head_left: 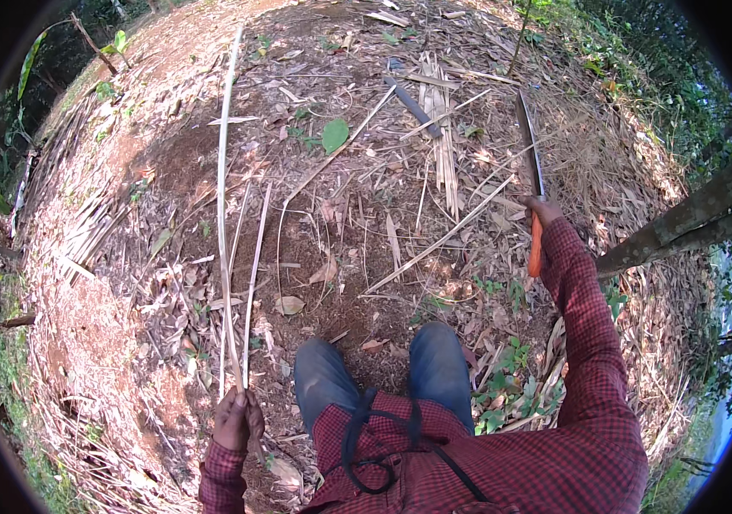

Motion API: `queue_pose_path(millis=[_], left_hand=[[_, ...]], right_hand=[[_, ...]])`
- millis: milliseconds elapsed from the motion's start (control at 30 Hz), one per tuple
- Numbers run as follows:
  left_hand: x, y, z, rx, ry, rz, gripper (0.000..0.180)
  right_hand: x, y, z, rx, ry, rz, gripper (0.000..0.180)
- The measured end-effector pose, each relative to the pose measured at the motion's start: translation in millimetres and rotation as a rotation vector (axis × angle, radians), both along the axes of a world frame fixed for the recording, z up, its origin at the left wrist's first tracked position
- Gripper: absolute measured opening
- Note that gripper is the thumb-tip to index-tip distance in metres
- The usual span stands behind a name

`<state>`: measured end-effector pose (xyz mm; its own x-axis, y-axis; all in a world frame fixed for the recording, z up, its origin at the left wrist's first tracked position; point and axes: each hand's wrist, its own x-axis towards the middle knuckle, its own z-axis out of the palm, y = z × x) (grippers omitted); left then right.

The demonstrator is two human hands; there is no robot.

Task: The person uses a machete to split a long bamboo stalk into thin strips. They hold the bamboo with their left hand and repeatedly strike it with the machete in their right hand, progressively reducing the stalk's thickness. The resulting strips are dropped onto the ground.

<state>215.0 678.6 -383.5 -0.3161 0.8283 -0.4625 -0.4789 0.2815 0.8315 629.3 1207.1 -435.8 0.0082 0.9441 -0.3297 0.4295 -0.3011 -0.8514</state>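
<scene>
My left hand (237,420) is closed around the near ends of a few long, thin, pale strips of split wood or bamboo. The longest strip (222,163) reaches far forward with a slight bend, and a shorter strip (254,283) fans out to its right. Out to the right, my right hand (541,210) grips a machete by its orange handle (536,248). The dark, narrow blade (530,141) points forward, over the leaf-covered ground and apart from the strips.
A bundle of pale split strips (443,146) lies ahead, with a dark grey bar-like object (413,107) beside it. Loose sticks (443,244) and dry leaves litter the ground. Tree trunks (683,223) slant in at the right. More strips (87,231) lie at the left.
</scene>
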Motion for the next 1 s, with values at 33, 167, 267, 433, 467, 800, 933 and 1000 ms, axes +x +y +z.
queue_pose_path(millis=[33,167,267,433,467,800,933,1000], left_hand=[[-2,35,-18,0.135,0.002,0.029,0.024],[29,178,-55,0.306,0.286,-0.083,0.026],[70,240,-62,0.371,0.227,-0.068,0.027],[115,260,-83,0.426,0.066,0.068,0.027],[119,258,-86,0.432,0.080,0.081,0.028],[43,212,26,0.453,1.821,-0.102,0.033],[-16,224,13,0.255,2.165,-0.643,0.038],[-11,224,6,0.034,1.770,-0.923,0.036]], right_hand=[[-27,-41,11,-0.051,0.128,0.073,0.035],[-99,-174,14,-0.164,0.484,0.190,0.030],[-140,-214,8,-0.096,0.547,0.301,0.033],[-160,-222,-10,-0.069,0.375,0.314,0.036],[-161,-225,-16,-0.129,0.434,0.281,0.037],[-77,-177,-15,0.261,-0.335,0.503,0.047],[-60,-145,1,0.242,-0.275,0.683,0.044],[-54,-139,15,0.308,-0.385,0.665,0.045]])
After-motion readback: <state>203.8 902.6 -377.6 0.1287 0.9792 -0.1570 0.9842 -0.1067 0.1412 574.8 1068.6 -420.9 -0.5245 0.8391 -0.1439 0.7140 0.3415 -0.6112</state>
